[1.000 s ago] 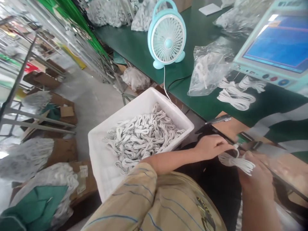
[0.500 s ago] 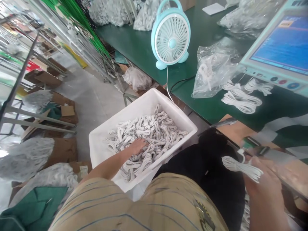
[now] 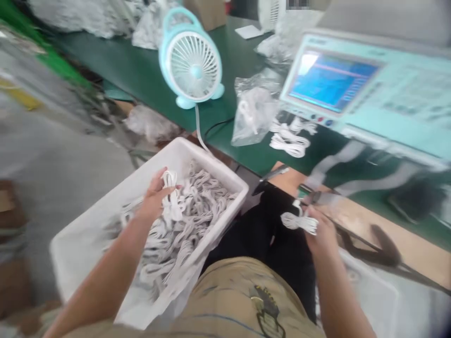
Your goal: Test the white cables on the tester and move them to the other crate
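Note:
My left hand (image 3: 157, 195) is over the white bin (image 3: 86, 218), its thumb and fingers closed around a bundled white cable (image 3: 171, 206). Beneath it, many grey-white cable bundles (image 3: 207, 197) lie heaped in the bin. At the bench edge on the right, my right hand (image 3: 319, 225) grips another white cable bundle (image 3: 298, 222), with a short end sticking up from it. Some fingers of the right hand are hidden behind the cable. Motion blurs the picture.
A light-blue fan (image 3: 195, 70) stands on the green bench (image 3: 141, 70). Right of it lie a clear plastic bag (image 3: 252, 110), loose white cables (image 3: 289, 142) and a light-blue tester with a screen (image 3: 333, 84). A wooden board (image 3: 405, 249) runs along the bench edge.
My left hand has risen from the heap with a cable bundle. My right hand still grips its cable. The view has turned right, bringing more of the tester into sight.

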Motion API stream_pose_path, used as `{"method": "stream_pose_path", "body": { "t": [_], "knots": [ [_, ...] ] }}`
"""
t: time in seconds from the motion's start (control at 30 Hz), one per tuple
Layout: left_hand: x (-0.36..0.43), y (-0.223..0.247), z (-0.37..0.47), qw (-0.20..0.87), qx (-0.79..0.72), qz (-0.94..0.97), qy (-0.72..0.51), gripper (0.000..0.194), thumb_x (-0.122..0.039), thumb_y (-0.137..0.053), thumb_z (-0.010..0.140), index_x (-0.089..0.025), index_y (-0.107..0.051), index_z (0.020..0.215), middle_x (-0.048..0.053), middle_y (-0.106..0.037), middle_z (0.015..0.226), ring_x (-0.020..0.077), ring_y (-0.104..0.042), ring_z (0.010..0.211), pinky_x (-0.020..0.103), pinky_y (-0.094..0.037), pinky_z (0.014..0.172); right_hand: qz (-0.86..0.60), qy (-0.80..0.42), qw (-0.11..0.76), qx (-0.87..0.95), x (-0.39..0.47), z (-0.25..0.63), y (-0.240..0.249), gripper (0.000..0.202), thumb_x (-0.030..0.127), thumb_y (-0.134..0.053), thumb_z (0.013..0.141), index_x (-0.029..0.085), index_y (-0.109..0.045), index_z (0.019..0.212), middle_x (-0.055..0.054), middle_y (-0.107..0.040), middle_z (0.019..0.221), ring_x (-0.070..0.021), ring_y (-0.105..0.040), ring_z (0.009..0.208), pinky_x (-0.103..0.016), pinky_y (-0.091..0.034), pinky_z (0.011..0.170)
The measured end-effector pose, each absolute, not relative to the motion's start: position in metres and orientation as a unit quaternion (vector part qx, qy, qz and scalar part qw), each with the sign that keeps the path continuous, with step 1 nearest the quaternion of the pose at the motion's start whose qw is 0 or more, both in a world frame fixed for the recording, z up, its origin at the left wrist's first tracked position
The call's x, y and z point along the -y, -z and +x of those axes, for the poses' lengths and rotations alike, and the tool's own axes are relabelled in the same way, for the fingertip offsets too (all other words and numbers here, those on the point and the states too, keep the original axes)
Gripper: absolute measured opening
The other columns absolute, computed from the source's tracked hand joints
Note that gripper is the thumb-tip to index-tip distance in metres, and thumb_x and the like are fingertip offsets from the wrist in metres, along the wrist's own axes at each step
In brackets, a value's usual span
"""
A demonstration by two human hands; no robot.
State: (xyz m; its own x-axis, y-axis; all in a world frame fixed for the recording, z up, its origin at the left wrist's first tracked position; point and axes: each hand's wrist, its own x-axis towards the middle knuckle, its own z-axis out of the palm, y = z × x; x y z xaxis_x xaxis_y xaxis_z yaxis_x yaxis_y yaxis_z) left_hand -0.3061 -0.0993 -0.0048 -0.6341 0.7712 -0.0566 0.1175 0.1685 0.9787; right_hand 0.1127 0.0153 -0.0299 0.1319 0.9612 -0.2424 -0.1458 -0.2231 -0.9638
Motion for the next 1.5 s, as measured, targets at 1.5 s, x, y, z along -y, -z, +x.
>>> {"method": "stream_pose_path", "body": {
  "t": [1.5],
  "knots": [
    [0.031,0.027,0.018,0.854,-0.456,0.14,-0.208,0.035,-0.045,-0.066,0.068,-0.012,-0.057,0.075,-0.001,-0.055,0.052,0.0083,-0.05,0.04,0.018,-0.038,0.037,-0.397,-0.119,0.215,0.884,0.074,0.184,-0.016,0.022,0.022,-0.044,0.088,0.022,-0.058,0.105,-0.007,-0.061,0.101,-0.014,-0.053,0.087,-0.026,-0.04,0.077]
  ]
}}
